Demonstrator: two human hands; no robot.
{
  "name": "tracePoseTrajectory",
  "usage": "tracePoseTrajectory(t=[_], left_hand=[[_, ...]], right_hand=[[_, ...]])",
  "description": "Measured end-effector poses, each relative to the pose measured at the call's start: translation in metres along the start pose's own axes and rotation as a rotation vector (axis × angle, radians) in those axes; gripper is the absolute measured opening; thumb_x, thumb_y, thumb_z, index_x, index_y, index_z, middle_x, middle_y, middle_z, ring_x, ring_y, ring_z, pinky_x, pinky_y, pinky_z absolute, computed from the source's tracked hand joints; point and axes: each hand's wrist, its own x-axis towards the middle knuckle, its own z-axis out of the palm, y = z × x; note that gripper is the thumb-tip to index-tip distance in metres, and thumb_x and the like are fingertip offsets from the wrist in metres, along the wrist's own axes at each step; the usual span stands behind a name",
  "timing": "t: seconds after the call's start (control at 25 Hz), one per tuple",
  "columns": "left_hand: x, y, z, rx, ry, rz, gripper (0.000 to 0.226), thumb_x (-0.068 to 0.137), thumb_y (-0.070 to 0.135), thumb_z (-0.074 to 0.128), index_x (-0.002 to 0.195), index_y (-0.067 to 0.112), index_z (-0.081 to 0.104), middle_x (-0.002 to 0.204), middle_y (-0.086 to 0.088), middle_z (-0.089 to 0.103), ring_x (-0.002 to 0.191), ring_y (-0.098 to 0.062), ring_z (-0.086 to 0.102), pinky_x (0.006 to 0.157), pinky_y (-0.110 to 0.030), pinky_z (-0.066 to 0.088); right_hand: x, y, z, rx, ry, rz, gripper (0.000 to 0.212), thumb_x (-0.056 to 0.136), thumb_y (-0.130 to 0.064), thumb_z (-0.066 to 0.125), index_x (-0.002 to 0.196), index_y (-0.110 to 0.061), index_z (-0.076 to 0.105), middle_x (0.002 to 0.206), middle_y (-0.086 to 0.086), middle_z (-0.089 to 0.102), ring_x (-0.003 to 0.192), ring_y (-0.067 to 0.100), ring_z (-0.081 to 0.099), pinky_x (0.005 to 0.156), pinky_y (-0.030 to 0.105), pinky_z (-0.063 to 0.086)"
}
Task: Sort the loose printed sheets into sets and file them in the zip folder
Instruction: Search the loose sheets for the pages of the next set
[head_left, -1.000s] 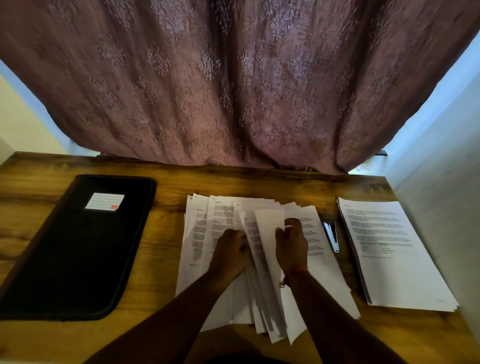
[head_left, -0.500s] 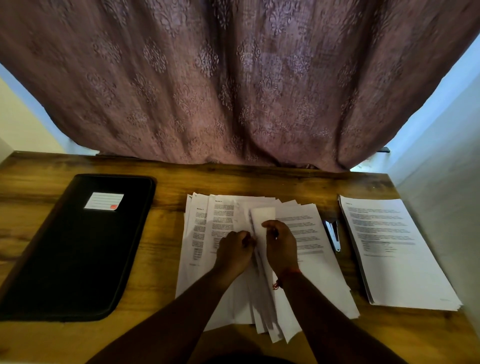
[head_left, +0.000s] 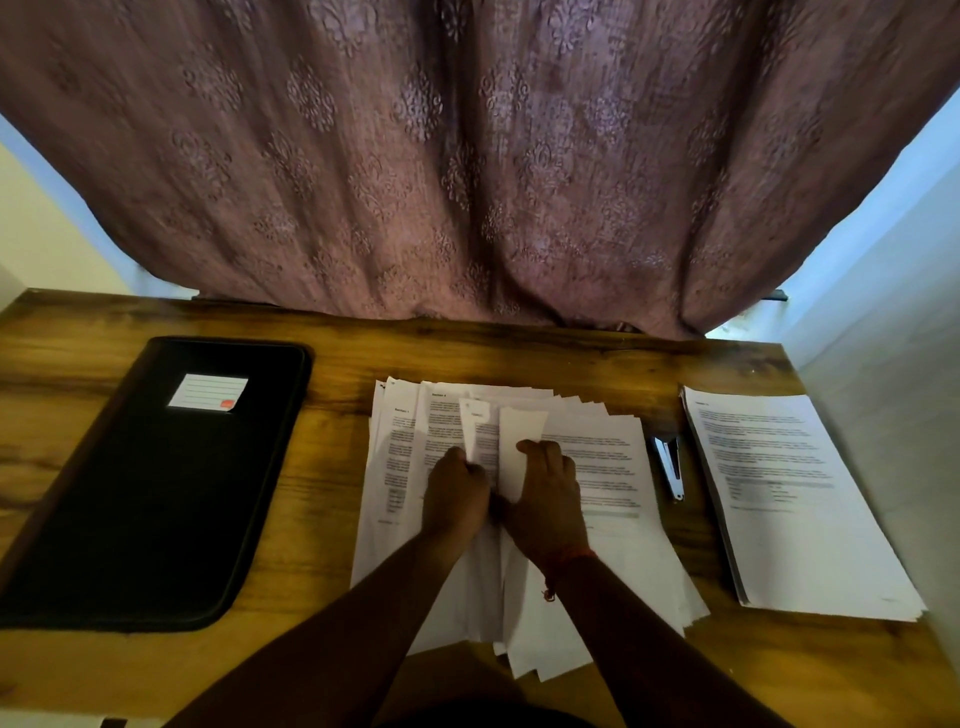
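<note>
Left hand (head_left: 454, 496): fingers curled, pinching a lifted sheet (head_left: 474, 428) at frame centre.
Right hand (head_left: 548, 493): grips another raised sheet (head_left: 519, 441).
Zip folder (head_left: 150, 483): lies closed, frame left.

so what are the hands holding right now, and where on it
Each hand pinches lifted sheets from the fanned pile: left hand one near its middle, right hand another at its left edge, partway up.
</note>
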Motion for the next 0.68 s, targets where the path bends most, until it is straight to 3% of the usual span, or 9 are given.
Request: tracePoseTrajectory(t=[0.08,0.2,0.32,0.44,0.56,0.64,0.68], left_hand=[[0.002,0.0,-0.005,0.004,0.012,-0.029,0.015,0.1,0.016,0.047,0.109,0.013,0.059,0.105,-0.001,0.062,0.102,-0.02,0.063,0.076,-0.023,0.05],[0.002,-0.002,-0.007,0.005,0.036,0.004,0.018,0.102,0.016,0.044,0.114,0.012,0.057,0.123,-0.009,0.062,0.113,-0.024,0.062,0.087,-0.029,0.055],[-0.003,-0.001,-0.007,0.028,-0.017,0.072,0.023,0.104,0.021,0.042,0.12,0.013,0.057,0.13,-0.007,0.06,0.121,-0.024,0.058,0.094,-0.03,0.05],[-0.008,-0.001,-0.002,0.071,-0.052,0.215,0.02,0.103,0.022,0.047,0.115,0.017,0.063,0.123,-0.002,0.064,0.118,-0.02,0.059,0.101,-0.033,0.05],[-0.007,-0.004,0.004,0.189,0.018,0.46,0.018,0.097,0.019,0.057,0.109,0.022,0.07,0.116,0.003,0.069,0.113,-0.017,0.063,0.102,-0.037,0.051],[-0.008,-0.002,0.006,0.301,-0.047,0.484,0.025,0.094,0.018,0.058,0.115,0.025,0.069,0.126,0.001,0.064,0.119,-0.02,0.058,0.104,-0.04,0.049],[-0.01,-0.002,0.006,0.383,-0.065,0.451,0.028,0.094,0.02,0.058,0.119,0.028,0.067,0.134,0.0,0.057,0.125,-0.023,0.052,0.106,-0.043,0.046]], right_hand=[[0.001,-0.006,0.003,-0.119,-0.031,-0.013,0.08,0.072,-0.048,0.074,0.138,-0.02,0.038,0.133,0.002,0.041,0.121,0.023,0.041,0.1,0.043,0.044],[0.005,-0.011,0.004,-0.177,0.005,0.007,0.073,0.078,-0.027,0.07,0.14,-0.013,0.035,0.135,0.008,0.039,0.12,0.029,0.043,0.097,0.047,0.048],[0.009,-0.009,0.001,-0.029,0.017,0.038,0.072,0.077,-0.008,0.068,0.141,-0.01,0.034,0.136,0.009,0.036,0.12,0.029,0.042,0.098,0.044,0.049],[0.009,-0.005,0.0,0.139,0.034,0.082,0.073,0.077,-0.002,0.068,0.141,-0.01,0.035,0.139,0.008,0.035,0.124,0.027,0.04,0.104,0.04,0.045],[0.009,0.006,0.005,0.159,0.098,0.062,0.07,0.082,-0.015,0.07,0.143,-0.014,0.036,0.137,0.005,0.038,0.126,0.016,0.036,0.108,0.021,0.034],[0.009,0.011,0.004,0.108,0.12,0.023,0.067,0.086,-0.024,0.066,0.144,-0.013,0.036,0.136,0.005,0.041,0.123,0.008,0.032,0.103,0.005,0.025],[0.01,0.014,0.004,0.09,0.131,0.006,0.066,0.086,-0.023,0.066,0.144,-0.012,0.037,0.136,0.006,0.042,0.124,0.01,0.032,0.104,0.006,0.024]])
